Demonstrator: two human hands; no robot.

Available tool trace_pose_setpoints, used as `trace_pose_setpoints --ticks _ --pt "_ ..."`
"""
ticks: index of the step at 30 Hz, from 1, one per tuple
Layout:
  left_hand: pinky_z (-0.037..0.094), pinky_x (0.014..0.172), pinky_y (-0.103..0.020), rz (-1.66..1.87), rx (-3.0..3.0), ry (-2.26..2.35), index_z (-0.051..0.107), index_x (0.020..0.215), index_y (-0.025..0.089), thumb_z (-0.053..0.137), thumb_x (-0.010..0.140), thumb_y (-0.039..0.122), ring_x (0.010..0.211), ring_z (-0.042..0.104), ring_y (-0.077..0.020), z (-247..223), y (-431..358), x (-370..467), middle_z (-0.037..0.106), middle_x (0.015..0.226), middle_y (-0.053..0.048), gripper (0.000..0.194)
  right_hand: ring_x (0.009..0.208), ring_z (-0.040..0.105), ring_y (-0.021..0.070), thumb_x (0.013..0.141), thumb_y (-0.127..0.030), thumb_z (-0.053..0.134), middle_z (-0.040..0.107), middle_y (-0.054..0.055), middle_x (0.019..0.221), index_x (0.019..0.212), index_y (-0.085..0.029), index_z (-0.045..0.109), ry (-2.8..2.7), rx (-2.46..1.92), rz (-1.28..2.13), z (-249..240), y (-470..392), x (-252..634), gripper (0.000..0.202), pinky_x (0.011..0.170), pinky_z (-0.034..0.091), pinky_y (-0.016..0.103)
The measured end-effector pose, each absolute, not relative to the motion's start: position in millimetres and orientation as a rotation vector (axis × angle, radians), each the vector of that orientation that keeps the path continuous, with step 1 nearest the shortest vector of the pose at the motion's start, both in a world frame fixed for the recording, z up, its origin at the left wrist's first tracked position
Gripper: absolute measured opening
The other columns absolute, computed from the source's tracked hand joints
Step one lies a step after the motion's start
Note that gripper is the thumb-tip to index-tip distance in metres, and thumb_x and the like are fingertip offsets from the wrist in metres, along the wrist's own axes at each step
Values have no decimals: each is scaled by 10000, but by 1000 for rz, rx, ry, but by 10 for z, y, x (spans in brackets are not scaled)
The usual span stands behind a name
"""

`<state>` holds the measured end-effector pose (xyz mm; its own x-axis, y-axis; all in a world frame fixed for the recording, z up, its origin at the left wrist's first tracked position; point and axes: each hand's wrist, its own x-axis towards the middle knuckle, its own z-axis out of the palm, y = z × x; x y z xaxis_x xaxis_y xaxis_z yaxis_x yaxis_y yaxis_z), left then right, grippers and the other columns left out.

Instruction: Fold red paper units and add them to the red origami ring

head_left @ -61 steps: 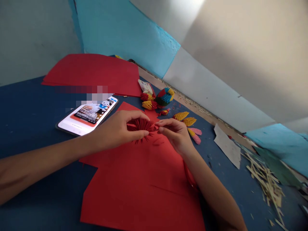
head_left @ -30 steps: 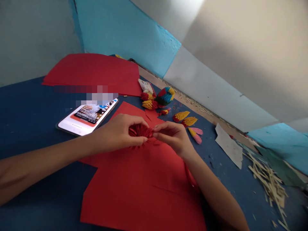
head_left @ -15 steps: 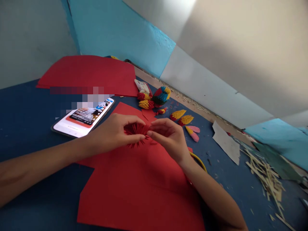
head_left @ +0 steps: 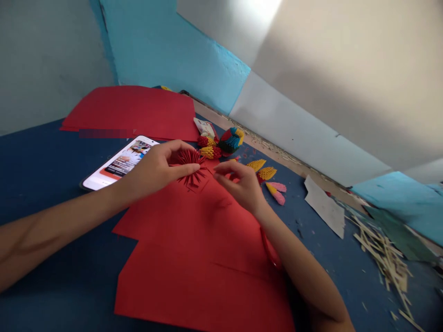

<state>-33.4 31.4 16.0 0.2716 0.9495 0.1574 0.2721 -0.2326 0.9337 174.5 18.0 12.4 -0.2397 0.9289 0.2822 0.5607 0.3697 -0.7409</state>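
Observation:
My left hand (head_left: 161, 163) pinches a round, spiky piece of folded red paper (head_left: 189, 165) between thumb and fingers. The piece is made of many pointed units fanned out in a ring, held just above the red paper sheets (head_left: 173, 267). To its right is my right hand (head_left: 238, 182), a short gap away from the spiky piece. Its thumb and fingers curl close together; whether a small paper unit sits between the tips is hard to see. Beyond the hands lies a multicoloured folded-paper ball (head_left: 231, 141), with red-and-yellow paper pieces (head_left: 209, 152) beside it.
A lit phone (head_left: 114, 168) lies left of my left wrist. Behind it rests a stack of red sheets (head_left: 131, 110). Yellow paper cones (head_left: 266, 173) and pink ones (head_left: 278, 196) lie right of my hands. A grey scrap (head_left: 323, 205) and pale strips (head_left: 384, 251) are farther right.
Both hands have moved up and away from me. My right hand has come off the spiky red paper piece, which stays in my left hand and is now more exposed.

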Motion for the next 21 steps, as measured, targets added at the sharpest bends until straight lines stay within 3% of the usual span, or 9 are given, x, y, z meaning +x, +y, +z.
trace_pose_setpoints --ticks 4,8,11,15,21 --pt "505 751 -248 1027 1633 1117 618 1046 181 665 764 405 900 642 -205 124 357 -339 697 974 -9 363 756 585 174 759 -249 692 670 71 885 860 -176 674 -2464 -1375 538 8 337 1555 126 659 404 285" --pt "514 761 -277 1027 1615 1094 618 1009 212 671 765 401 906 644 -218 140 352 -341 696 970 -22 313 736 578 168 774 -132 634 669 77 856 816 -150 649 -2538 -1423 564 -39 359 1423 48 644 390 272" --pt "515 774 -284 1005 1627 1054 595 984 200 650 786 394 913 640 -209 149 338 -342 680 971 -29 283 723 572 142 767 -91 608 678 57 847 818 -157 638 -2477 -1333 615 -24 331 1461 89 649 393 257" --pt "520 753 -285 969 1608 1022 582 985 197 639 785 384 883 645 -196 134 312 -321 669 961 -30 279 649 571 116 784 -161 622 674 14 758 835 -169 653 -2301 -1315 771 12 267 1614 60 603 403 240" --pt "526 767 -290 865 1579 912 571 1003 184 674 753 341 875 651 -196 138 262 -289 677 934 -32 313 704 628 129 722 -276 719 682 13 782 832 -194 673 -1665 -1222 1112 86 133 1859 145 658 499 264"
